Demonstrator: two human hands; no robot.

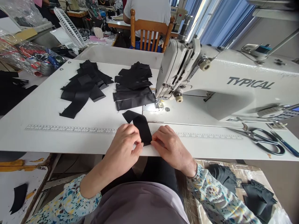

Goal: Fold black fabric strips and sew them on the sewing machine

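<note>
A black fabric strip (143, 128) lies near the front edge of the white sewing table (70, 141), its far end folded over to the left. My left hand (126, 141) pinches the strip's near left corner between thumb and fingers. On the opposite side, my right hand (171, 146) is closed on the near right corner. Just beyond the strip is a neat stack of black fabric pieces (134, 87), close to the needle and presser foot (157, 103). Further left, a loose heap of black strips (84, 87) lies crisscrossed.
The white sewing machine (233, 77) fills the right side. Scissors (263, 140) and a blue-handled tool (286, 143) lie at the table's right end. More black pieces (259, 199) rest on a box below. Behind the table, a person (148, 11) sits on a wooden chair (151, 28).
</note>
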